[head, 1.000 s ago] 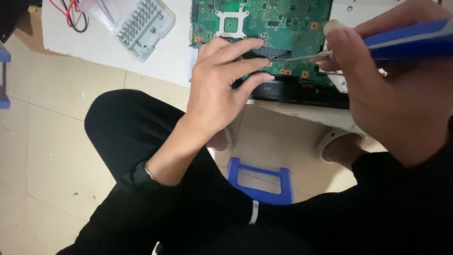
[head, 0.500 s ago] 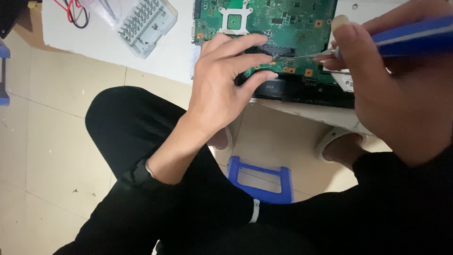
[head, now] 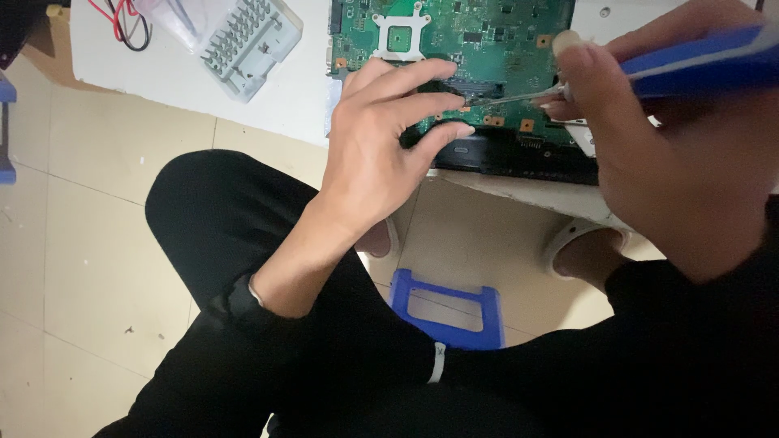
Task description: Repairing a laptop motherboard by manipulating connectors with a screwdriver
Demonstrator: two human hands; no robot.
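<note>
Left hand (head: pixel 381 154) spread open, fingertips resting on the green circuit board (head: pixel 479 49) at upper centre, right hand (head: pixel 682 170) gripping a blue-handled screwdriver (head: pixel 690 69), its tip on the board as before, both hands barely shifted since the earlier frame.

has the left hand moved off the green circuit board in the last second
No. The left hand stays on the green circuit board, fingers curled at the same spot beside the white square bracket. The small shifts in the picture match the board's, so they look like camera motion.

Green circuit board (head: pixel 479 49) flat on white table (head: pixel 162 73); blue-handled screwdriver (head: pixel 690 65), tip seemingly touching board.
</note>
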